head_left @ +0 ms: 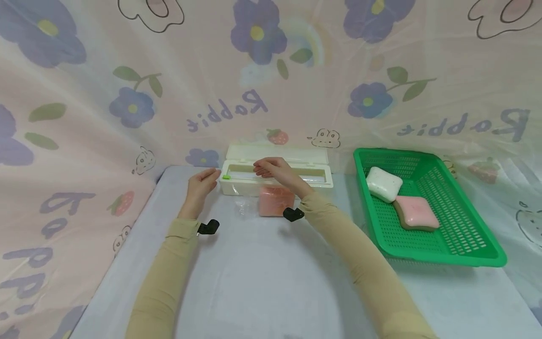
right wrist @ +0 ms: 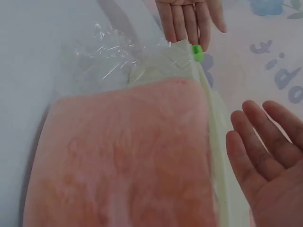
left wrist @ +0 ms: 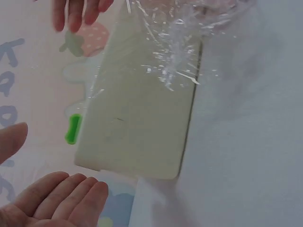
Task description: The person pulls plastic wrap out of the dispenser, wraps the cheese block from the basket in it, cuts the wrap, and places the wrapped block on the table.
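Note:
A long white cling film dispenser (head_left: 239,189) lies at the back of the table, its lid (head_left: 275,153) raised. Its green slide cutter (head_left: 226,177) sits at the left end. Directly in front is a pink, rounded, soap-like block (head_left: 273,207) with clear film (left wrist: 170,61) over it and bunched to its left. My left hand (head_left: 200,190) is beside the dispenser's left end, fingers extended and holding nothing. Over the dispenser's middle my right hand (head_left: 280,172) hovers with fingers loosely extended, also holding nothing; the right wrist view shows its palm (right wrist: 279,189) beside the block.
On the right stands a green perforated basket (head_left: 383,245). Inside it are a white speckled block (head_left: 384,183) and a pink block with a brown underside (head_left: 416,213). A patterned curtain (head_left: 296,103) hangs right behind the dispenser and along the table's left side.

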A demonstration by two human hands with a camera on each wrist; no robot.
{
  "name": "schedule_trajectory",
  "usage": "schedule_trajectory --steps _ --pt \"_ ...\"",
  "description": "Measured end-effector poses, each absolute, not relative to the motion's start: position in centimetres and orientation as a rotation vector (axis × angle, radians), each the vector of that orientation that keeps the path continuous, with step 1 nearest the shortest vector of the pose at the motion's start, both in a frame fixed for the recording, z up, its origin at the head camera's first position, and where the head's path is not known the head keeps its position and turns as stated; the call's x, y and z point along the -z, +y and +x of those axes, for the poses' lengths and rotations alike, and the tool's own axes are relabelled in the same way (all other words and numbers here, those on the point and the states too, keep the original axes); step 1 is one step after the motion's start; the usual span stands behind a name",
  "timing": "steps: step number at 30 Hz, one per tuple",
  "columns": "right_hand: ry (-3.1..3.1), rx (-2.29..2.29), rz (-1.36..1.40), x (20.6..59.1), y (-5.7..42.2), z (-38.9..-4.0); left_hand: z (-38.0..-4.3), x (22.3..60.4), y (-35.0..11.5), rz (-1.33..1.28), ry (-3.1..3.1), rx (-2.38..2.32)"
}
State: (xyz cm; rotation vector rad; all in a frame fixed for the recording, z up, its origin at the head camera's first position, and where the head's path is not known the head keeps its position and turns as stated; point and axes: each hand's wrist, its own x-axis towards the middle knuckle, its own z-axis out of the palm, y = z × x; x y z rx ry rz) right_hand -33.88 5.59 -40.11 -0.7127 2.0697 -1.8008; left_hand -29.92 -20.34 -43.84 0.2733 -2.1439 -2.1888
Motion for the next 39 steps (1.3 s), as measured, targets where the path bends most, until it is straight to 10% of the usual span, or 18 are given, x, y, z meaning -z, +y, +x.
schedule_trajectory --steps 39 --pt "2.321 1.653 -0.767 42.6 -3.7 -35.5 -30.9 45.5 -19.3 0.180 -2.263 1.859"
